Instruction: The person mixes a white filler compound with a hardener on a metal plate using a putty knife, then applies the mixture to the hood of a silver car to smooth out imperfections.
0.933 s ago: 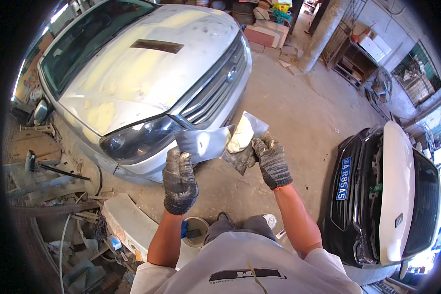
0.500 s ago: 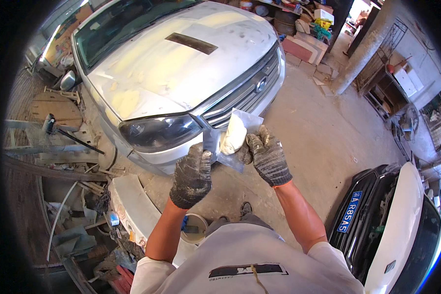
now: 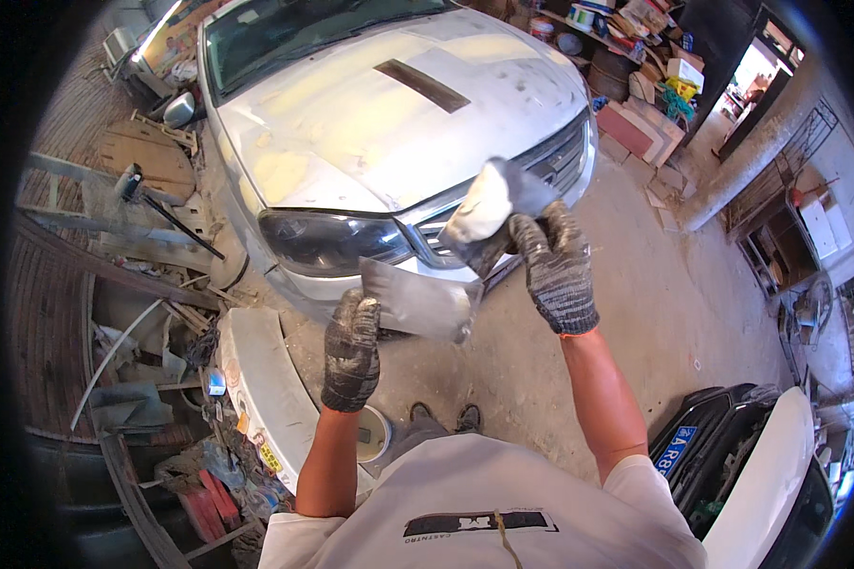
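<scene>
My left hand (image 3: 353,346), in a dark stained knit glove, grips the edge of a grey, flat putty spreader (image 3: 413,296) with a pale smear near its far end. In the same kind of glove, my right hand (image 3: 558,270) holds another grey spreader (image 3: 529,190) higher up and to the right. A thick lump of cream-coloured putty (image 3: 482,207) sits on that one. The two spreaders are apart. Beyond them stands a silver-white car whose hood (image 3: 323,152) has yellowish filler patches. A dark rectangular piece (image 3: 422,85) lies on the hood, and the headlight (image 3: 327,242) is behind my left hand.
A loose pale bumper (image 3: 270,379) and a white bucket (image 3: 375,431) are near my left side. Scrap and a black-headed tool (image 3: 128,182) lie farther left. Another vehicle's front (image 3: 721,455) stands at lower right, with a pillar (image 3: 754,147) beyond it.
The spreaders were close together around the putty lump; now they are apart. My right hand has moved up and right with the lump, my left slightly left and down. The view has shifted.
</scene>
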A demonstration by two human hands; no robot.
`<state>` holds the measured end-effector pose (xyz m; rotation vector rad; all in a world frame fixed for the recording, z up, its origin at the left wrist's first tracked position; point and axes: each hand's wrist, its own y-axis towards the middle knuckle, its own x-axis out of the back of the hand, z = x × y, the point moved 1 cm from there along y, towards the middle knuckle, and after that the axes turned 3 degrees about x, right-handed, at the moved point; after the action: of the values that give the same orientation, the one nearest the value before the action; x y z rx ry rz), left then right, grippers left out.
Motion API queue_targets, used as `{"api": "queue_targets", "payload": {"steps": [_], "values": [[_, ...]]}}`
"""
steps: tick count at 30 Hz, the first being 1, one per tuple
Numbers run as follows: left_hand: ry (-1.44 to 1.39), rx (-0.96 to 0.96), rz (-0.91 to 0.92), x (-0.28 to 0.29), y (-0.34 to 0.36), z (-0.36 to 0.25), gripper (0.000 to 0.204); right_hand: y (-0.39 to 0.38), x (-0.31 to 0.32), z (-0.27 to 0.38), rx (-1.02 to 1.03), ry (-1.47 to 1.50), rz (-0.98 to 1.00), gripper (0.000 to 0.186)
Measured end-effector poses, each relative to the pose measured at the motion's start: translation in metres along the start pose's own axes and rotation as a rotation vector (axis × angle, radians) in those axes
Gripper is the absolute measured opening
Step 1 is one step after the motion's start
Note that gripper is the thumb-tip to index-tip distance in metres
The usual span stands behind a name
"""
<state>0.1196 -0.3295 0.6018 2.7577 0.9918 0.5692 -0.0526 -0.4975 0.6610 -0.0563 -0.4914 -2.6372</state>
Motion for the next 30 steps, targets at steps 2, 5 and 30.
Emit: {"api": "queue_targets", "payload": {"steps": [2,5,30], "values": [[-0.178,0.088,0.050,0.002,-0.001,-0.001,0.020,-0.001,-0.010,0.009,-0.004,0.072,0.091,0.019],[-0.112,0.071,0.010,0.008,0.002,0.008,0.021,0.000,-0.020,0.019,0.064,-0.194,0.274,0.020],[0.341,-0.306,-0.231,0.011,0.058,0.036,0.026,-0.008,-0.071,0.015,0.923,-0.969,0.286,0.052]]}}
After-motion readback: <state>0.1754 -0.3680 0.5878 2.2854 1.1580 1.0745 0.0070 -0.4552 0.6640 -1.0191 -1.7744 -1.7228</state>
